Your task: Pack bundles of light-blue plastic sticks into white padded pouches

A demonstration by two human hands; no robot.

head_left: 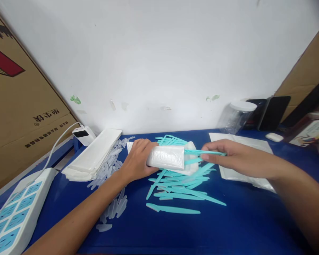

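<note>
My left hand is wrapped round a glossy white plastic pouch, its mouth toward the right. In a pinch, my right hand grips turquoise eyebrow razors by their right ends. Their left ends meet the pouch mouth; whether they reach inside I cannot tell. Under both hands lies a loose pile of turquoise eyebrow razors, with one lone razor nearer me. Translucent plastic blade caps are scattered to the left, partly behind my left forearm.
A stack of flat white pouches lies left, near a white power strip and a small corded device. More white pouches lie under my right hand. A clear jar and a phone stand at back right.
</note>
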